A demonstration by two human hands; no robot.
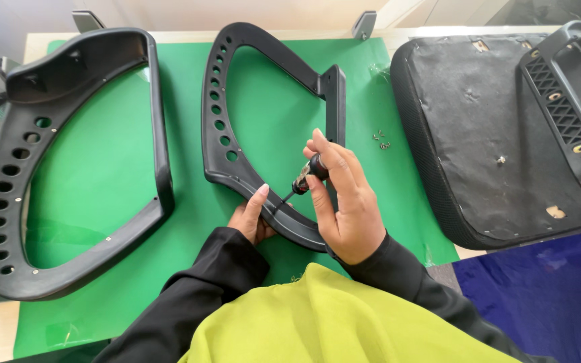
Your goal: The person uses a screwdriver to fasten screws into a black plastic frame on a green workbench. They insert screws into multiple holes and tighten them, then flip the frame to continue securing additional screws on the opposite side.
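Observation:
A black plastic chair armrest frame point(222, 128) with a row of holes lies on the green mat point(274, 107). My left hand point(253, 218) grips its near curved edge, thumb pointing up. My right hand point(344, 202) holds a small screwdriver point(306, 177) with a black handle, its tip pressed down onto the frame near my left thumb. My arms wear black sleeves above a yellow-green garment.
A second, larger black armrest frame point(8, 181) lies on the left of the mat. A black seat cushion point(479, 134), upside down, sits at the right with a black bracket point(573, 101) on it. Several small screws point(381, 140) lie between seat and frame.

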